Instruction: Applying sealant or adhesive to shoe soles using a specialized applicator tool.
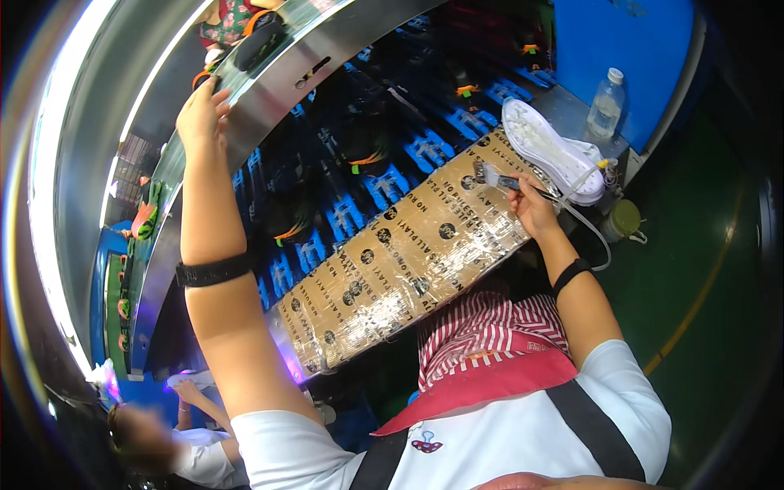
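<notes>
My left hand [202, 118] is stretched far out to the conveyor belt at the upper left. Its fingers are apart beside a small dark piece with an orange edge, and their tips are partly hidden. A black shoe [260, 42] with orange trim lies just beyond on the belt. Over the right end of a cardboard-covered bench top [408, 253], my right hand [535, 208] is closed around the dark handle of a flat brush [490, 175], bristles pointing left. White shoe soles [543, 147] lie beside that hand, at the bench's right end.
Behind the bench, blue racks [384, 188] carry several dark shoes with orange and green parts. A clear bottle [605, 104] stands at the right, above a greenish pot [625, 219] and a pale hose [590, 224]. Another person [200, 457] sits at lower left; someone else is across the belt.
</notes>
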Demonstrator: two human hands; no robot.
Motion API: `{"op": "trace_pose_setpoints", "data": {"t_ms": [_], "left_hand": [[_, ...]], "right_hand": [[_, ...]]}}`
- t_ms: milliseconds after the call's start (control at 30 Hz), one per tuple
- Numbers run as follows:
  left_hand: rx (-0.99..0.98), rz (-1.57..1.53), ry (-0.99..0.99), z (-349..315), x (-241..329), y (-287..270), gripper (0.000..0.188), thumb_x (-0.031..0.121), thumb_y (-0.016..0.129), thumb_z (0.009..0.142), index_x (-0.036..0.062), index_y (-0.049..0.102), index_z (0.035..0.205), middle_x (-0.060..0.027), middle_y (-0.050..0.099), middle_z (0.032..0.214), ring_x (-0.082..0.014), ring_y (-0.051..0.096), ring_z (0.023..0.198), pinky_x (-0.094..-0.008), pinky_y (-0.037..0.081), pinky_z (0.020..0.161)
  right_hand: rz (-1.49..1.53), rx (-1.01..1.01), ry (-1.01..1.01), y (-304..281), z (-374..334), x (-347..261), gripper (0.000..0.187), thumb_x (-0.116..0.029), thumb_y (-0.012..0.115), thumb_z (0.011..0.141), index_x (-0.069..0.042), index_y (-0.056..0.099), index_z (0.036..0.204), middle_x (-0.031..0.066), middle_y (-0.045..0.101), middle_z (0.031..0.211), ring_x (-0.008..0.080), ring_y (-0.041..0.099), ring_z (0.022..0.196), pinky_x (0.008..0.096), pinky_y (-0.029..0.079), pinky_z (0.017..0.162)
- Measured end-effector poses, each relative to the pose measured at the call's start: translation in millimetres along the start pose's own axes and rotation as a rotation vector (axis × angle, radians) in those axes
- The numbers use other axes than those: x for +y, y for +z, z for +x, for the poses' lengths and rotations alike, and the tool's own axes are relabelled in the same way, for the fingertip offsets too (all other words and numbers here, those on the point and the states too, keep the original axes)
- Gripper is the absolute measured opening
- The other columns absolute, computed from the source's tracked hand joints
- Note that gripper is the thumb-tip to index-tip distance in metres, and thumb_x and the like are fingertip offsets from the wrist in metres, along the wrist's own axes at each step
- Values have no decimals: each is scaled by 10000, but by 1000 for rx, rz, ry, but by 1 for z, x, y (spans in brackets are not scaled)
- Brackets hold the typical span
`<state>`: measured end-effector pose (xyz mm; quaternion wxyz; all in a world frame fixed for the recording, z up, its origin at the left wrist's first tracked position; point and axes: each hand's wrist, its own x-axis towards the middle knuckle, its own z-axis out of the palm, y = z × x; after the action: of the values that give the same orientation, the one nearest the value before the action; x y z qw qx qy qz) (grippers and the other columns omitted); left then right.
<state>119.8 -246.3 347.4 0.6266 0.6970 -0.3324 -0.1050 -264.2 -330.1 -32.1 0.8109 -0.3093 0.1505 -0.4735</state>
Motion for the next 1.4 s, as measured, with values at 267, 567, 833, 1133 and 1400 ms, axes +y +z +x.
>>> {"op": "trace_pose_setpoints", "data": {"t_ms": [267,567,833,1133,1400], "left_hand": [[863,1108,142,49,-59,-220,736,463,633,678,112,468,1304,-170,590,1176,-349,542,1116,-409,416,952],[680,1303,-138,66,-85,-331,1089,630,672,646,142,137,1460,-233,436,1347,-376,444,1233,-459,342,1021],[728,1300,-23,70,-97,-338,716,548,659,727,134,444,1270,-129,564,1231,-300,560,1101,-397,433,902],[218,348,645,-60,-82,-264,259,162,580,909,-17,440,1032,-144,576,1022,-156,590,886,-255,472,752],[-37,17,371,-294,-145,-109,294,-71,621,780,77,403,909,-73,505,947,-168,537,937,-305,426,864]], "right_hand": [[-26,-20,-20,0,-3,5,226,-191,525,928,-29,553,1082,47,559,767,105,515,657,215,414,580],[-98,53,6,6,-3,1,243,-207,527,927,-33,545,1095,46,552,752,114,510,655,225,413,578],[-107,94,33,9,-1,-3,224,-195,517,931,-32,562,1078,43,547,721,115,506,632,239,413,580],[-76,79,-26,9,2,5,205,-191,528,927,-39,565,1060,44,559,729,104,510,630,218,415,585],[1,218,-106,12,-26,1,202,-205,518,931,-44,556,1049,41,549,701,105,503,607,215,407,552]]}}
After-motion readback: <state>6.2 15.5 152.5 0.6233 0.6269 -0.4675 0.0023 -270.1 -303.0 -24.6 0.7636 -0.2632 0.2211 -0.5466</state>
